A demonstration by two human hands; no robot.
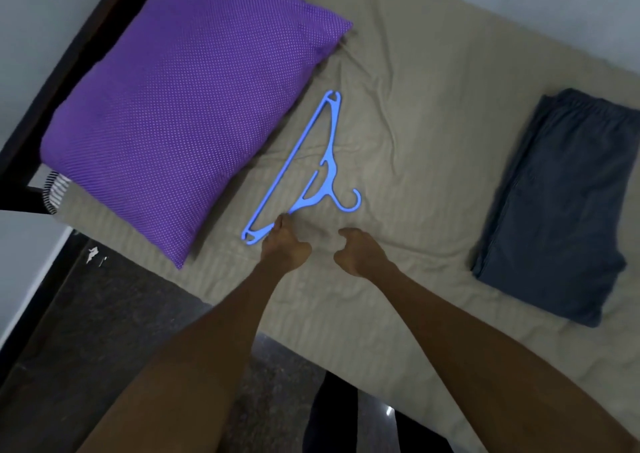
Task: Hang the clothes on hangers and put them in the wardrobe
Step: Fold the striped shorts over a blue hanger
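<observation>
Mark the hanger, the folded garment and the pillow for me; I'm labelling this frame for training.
blue hanger [290, 168]: head view, on its long bottom bar.
folded dark garment [554, 203]: head view, middle of the top fold.
purple pillow [187, 113]: head view, centre of the dotted cover.

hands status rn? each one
Left hand: fingertips on the blue hanger lying on the bed; actual grip cannot be told.
Right hand: loosely curled, holding nothing.

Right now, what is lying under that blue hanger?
Only the beige bedsheet shows under the blue hanger; no garment lies beneath it. The left hand covers part of the near end, so what is under there stays hidden.
</observation>
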